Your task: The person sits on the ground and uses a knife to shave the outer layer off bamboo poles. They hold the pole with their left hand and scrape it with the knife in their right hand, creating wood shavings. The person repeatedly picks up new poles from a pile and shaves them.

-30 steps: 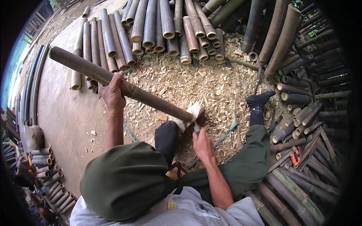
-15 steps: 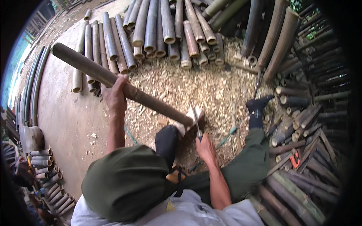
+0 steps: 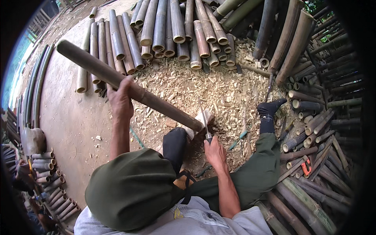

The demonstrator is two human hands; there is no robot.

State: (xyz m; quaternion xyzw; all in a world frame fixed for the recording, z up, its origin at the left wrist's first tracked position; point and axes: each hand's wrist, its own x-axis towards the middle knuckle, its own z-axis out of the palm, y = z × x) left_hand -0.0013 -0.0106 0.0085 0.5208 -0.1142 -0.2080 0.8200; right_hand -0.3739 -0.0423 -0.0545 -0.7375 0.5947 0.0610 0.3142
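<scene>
My left hand (image 3: 120, 101) is closed around the middle of a long brown bamboo tube (image 3: 166, 109). The tube slants from the upper left down toward the centre, its lower end at a pale block (image 3: 208, 114) by my dark-socked foot (image 3: 173, 144). In my right hand (image 3: 216, 152) is the handle of a knife (image 3: 203, 115), its narrow blade pointing up and away from me. The blade stands right beside the lower end of the tube; whether it touches the tube I cannot tell.
Light wood chips (image 3: 184, 86) cover the ground ahead. Cut bamboo tubes (image 3: 159, 31) lie in rows at the far side, with more piles (image 3: 309, 196) along the right. An orange-handled saw (image 3: 306, 167) lies among them. Short tubes (image 3: 44, 166) are stacked at the left.
The view has shifted slightly. The tube's upper end has risen a little in the picture and its lower end has moved slightly right; both hands keep their holds.
</scene>
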